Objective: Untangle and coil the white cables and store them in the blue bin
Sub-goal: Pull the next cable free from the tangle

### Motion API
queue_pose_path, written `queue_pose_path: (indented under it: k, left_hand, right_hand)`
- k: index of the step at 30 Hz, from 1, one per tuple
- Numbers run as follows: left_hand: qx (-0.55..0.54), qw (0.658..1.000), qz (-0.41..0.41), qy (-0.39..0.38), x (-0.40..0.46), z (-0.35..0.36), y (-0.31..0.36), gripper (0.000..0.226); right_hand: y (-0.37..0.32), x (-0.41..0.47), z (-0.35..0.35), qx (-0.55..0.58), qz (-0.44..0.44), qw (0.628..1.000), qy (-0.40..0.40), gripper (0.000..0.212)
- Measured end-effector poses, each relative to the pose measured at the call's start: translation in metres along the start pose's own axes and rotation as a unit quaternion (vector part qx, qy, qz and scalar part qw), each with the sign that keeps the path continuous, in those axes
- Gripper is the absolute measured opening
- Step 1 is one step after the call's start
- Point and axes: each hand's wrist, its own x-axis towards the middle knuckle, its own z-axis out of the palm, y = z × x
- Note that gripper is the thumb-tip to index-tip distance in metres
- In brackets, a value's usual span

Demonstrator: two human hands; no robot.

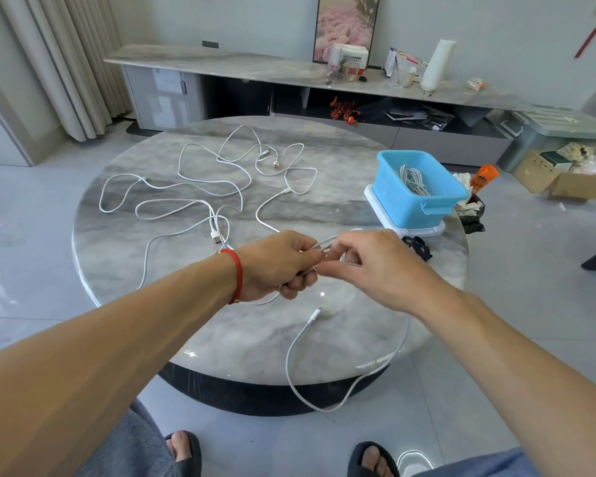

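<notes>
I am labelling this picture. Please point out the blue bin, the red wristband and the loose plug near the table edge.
blue bin (412,205): head view, front wall.
red wristband (239,270): head view, band on left wrist.
loose plug (315,316): head view, white connector body.

Bare forearms, red string bracelet (236,275) on left wrist, grey-blue trousers (128,445), dark open-toed slippers (372,457)

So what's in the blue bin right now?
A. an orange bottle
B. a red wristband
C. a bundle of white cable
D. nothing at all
C: a bundle of white cable lies inside the blue bin on the right of the marble table, while more loose white cables are spread on the tabletop.
</notes>
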Motion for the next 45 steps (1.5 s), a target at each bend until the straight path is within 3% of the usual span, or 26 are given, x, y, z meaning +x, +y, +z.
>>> queue_pose_path:
  k: [3,7,9,12,15,19,23,30,38,45]
  left_hand:
    - [0.003,1.0,0.005,0.026,0.0,-0.006,-0.003,0.024]
    - [0.014,0.998,0.01,0.068,0.005,-0.008,-0.007,0.027]
    - [0.002,0.997,0.013,0.078,0.007,-0.005,-0.007,0.028]
    - [-0.021,0.996,0.033,0.078,0.009,0.003,-0.005,0.03]
    - [-0.036,0.993,0.071,0.09,0.011,0.016,-0.003,0.031]
    - [-0.067,0.989,0.094,0.097,0.01,0.03,-0.001,0.029]
    - [-0.127,0.986,0.093,0.055,0.008,0.035,0.003,0.026]
    - [-0.173,0.979,0.093,0.051,0.007,0.041,0.006,0.022]
    - [-0.183,0.981,0.069,0.016,0.004,0.037,0.009,0.026]
    - [-0.11,0.99,0.073,-0.042,-0.001,0.036,0.009,0.035]
  right_hand:
    - [0.016,-0.007,-0.009,0.047,0.01,0.999,-0.01,0.013]
    - [0.031,-0.008,-0.017,-0.05,0.022,0.998,0.014,0.022]
    - [0.034,-0.006,-0.021,-0.038,0.027,0.998,0.052,0.026]
    - [0.028,-0.003,-0.019,0.175,0.061,0.976,0.114,0.022]
    - [0.019,-0.001,-0.018,0.366,0.097,0.913,0.152,0.018]
    - [0.013,-0.001,-0.014,0.47,0.122,0.856,0.177,0.011]
    - [0.012,-0.001,-0.011,0.458,0.129,0.853,0.216,0.01]
    - [0.012,0.001,-0.017,0.338,0.103,0.889,0.292,0.011]
    - [0.019,0.0,-0.019,0.181,0.033,0.938,0.294,0.013]
    - [0.02,0.0,-0.018,0.212,0.039,0.935,0.281,0.009]
